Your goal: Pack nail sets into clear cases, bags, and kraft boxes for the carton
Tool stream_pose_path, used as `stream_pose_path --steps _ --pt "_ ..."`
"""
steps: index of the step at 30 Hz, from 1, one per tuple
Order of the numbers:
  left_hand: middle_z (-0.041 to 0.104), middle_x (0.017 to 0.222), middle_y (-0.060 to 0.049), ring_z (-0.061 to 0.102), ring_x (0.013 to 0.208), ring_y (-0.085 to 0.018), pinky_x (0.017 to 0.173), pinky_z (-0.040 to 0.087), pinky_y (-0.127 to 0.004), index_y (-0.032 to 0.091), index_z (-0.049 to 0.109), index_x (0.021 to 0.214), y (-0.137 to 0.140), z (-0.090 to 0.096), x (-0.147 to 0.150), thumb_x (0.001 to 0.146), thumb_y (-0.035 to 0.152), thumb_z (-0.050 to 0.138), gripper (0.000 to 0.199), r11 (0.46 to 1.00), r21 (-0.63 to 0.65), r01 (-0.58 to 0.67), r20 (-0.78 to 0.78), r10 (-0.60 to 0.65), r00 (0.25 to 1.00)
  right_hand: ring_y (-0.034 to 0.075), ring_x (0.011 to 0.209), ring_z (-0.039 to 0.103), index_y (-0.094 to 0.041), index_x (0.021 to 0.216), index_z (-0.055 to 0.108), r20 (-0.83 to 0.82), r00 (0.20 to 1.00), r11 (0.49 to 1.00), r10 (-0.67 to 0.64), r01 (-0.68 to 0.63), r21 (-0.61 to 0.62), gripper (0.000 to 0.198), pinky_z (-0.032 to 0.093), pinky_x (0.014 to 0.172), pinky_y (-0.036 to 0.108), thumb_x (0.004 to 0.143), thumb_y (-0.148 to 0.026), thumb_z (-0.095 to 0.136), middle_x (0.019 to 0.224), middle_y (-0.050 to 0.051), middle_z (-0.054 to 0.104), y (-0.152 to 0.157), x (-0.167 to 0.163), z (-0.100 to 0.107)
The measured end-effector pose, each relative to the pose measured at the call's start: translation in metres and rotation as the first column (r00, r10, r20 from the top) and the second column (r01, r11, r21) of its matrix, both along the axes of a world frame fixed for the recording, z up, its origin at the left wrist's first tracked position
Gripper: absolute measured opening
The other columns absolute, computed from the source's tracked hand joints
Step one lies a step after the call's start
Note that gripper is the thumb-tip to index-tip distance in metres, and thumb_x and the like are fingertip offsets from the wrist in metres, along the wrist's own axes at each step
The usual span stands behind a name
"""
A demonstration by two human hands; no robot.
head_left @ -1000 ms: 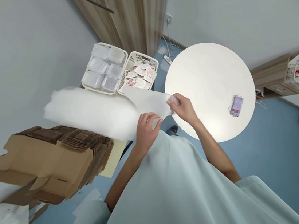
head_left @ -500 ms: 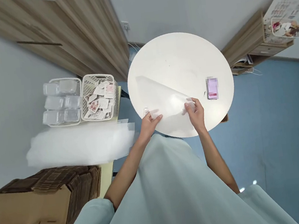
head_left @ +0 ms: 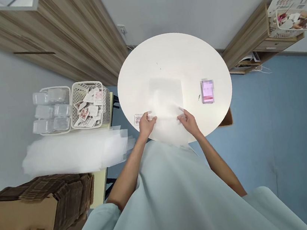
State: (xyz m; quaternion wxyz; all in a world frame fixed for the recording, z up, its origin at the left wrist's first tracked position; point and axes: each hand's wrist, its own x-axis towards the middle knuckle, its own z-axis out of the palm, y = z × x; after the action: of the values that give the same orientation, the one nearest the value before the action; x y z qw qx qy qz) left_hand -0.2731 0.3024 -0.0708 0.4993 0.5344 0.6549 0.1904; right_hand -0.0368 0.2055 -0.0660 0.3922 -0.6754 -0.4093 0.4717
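A translucent white plastic sheet (head_left: 166, 94) lies over the near half of the round white table (head_left: 185, 54), its lower part reaching past the front edge toward my body. My left hand (head_left: 147, 125) pinches its left edge between thumb and fingers. On the opposite edge my right hand (head_left: 188, 121) pinches it the same way. Whether the sheet is a single layer or a bag I cannot tell. Just beyond my left hand a small clear packet with a reddish print (head_left: 138, 119) lies on the table, partly covered by that hand.
A phone-like purple item (head_left: 207, 91) lies on the table's right side. To the left stand a basket of small printed packets (head_left: 89, 104), a basket of clear plastic boxes (head_left: 53, 110), a pile of translucent sheets (head_left: 73, 152) and stacked flat cardboard boxes (head_left: 42, 212).
The sheet has turned from a slanted, folded-looking position to lie squarely before me. My right hand has moved left and a little nearer. More of the small packet shows. The camera view has shifted.
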Motion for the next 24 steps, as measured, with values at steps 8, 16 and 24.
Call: stream_pose_path --steps 8,16,24 --pt "0.075 0.106 -0.006 0.073 0.085 -0.023 0.090 0.056 -0.039 0.022 0.064 0.134 0.010 -0.008 -0.012 0.092 0.032 0.066 0.043 0.998 0.030 0.046 -0.204 -0.039 0.978 0.019 0.071 0.074 -0.021 0.090 0.067 0.076 0.994 0.975 -0.076 0.090 -0.204 0.026 0.055 0.077 0.032 0.093 -0.046 0.064 0.103 0.006 0.082 0.035 0.015 -0.037" --pt "0.056 0.154 -0.019 0.047 0.146 -0.040 0.121 0.040 -0.053 0.018 0.063 0.138 0.036 -0.032 -0.076 0.088 0.034 0.074 0.054 0.875 0.132 0.466 -0.499 -0.348 0.794 0.016 0.061 0.070 -0.023 0.081 0.058 0.212 0.966 0.951 -0.150 0.200 -0.236 0.023 0.049 0.071 0.031 0.095 -0.040 0.064 0.093 0.002 0.080 0.051 0.025 -0.048" --pt "0.051 0.161 -0.013 0.050 0.142 -0.040 0.118 0.044 -0.055 0.024 0.059 0.145 0.035 -0.045 -0.100 0.080 0.016 0.071 0.067 0.791 0.062 0.608 -0.508 -0.500 0.702 0.021 0.077 0.071 -0.022 0.099 0.064 0.366 0.919 0.924 -0.146 0.259 -0.281 0.026 0.049 0.075 0.033 0.095 -0.048 0.064 0.106 0.008 0.076 0.053 0.025 -0.056"
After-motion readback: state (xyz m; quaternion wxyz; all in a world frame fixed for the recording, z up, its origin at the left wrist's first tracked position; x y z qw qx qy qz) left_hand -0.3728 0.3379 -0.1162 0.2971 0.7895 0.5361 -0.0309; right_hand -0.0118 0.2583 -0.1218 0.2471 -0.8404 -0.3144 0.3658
